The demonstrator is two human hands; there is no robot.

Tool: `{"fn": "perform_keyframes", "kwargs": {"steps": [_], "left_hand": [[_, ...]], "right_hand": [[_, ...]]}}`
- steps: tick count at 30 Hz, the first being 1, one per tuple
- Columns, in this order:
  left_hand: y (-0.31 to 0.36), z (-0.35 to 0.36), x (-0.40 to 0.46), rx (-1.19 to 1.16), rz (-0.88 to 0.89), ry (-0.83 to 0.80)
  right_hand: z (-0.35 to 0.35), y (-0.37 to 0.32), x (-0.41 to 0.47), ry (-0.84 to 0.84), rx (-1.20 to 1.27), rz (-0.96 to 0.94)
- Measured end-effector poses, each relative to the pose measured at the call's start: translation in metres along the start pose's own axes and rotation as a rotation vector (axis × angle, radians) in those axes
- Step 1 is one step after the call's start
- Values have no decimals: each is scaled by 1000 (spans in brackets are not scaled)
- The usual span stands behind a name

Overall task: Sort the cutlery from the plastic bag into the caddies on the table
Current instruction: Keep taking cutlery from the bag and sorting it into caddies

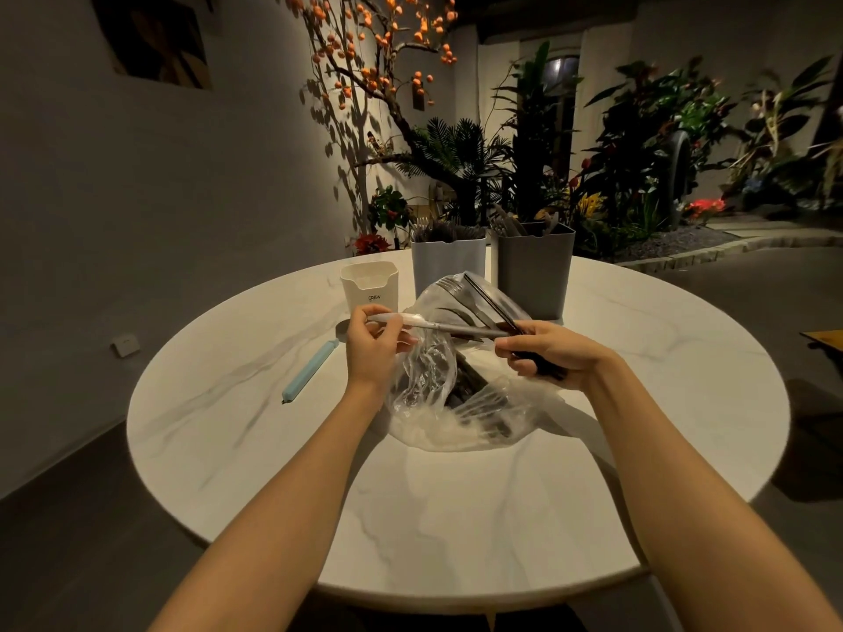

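Observation:
A clear plastic bag (438, 394) with dark cutlery inside lies on the round marble table (456, 494). My left hand (372, 344) pinches the pale end of a knife (438, 327) held level above the bag. Its grey handle end meets my right hand (543, 353), which grips dark chopsticks (490, 303) slanting up to the left. Behind the bag stand three caddies: a small cream caddy (369, 285), a light grey caddy (449, 260) and a dark grey caddy (533, 271). The two grey ones hold cutlery.
A light blue bag clip (310, 371) lies on the table left of my left hand. Plants and a tree with orange fruit stand behind the table. A wall runs along the left.

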State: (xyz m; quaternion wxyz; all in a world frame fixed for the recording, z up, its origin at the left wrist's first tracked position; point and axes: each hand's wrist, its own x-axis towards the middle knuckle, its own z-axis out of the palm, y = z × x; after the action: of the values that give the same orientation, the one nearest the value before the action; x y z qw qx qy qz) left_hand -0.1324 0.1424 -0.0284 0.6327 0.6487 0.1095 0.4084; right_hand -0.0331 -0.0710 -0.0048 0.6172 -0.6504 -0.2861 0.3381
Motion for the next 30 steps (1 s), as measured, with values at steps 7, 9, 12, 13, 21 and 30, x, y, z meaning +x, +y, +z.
{"fn": "perform_keyframes", "kwargs": {"steps": [7,9,12,13,21,30], "left_hand": [[3,2,-3,-229,-154,-22],[5,4,-5,-271,-189,-72],[6,12,-12,-220,-181,-207],[6,14,-13,-202,-182,-216],[11,10,-5,-250,-241,7],[12,28,-21,-191,-243,-189]], "right_hand": [[6,-1,1,-7,25,-31],[6,-1,2,-25,38,-28],[8,-1,2,-71,-4,-8],[8,-1,2,-83,-15,-3],[3,-5,-3,-116,-76,-28],[16,-2,6,-129,-32,-91]]}}
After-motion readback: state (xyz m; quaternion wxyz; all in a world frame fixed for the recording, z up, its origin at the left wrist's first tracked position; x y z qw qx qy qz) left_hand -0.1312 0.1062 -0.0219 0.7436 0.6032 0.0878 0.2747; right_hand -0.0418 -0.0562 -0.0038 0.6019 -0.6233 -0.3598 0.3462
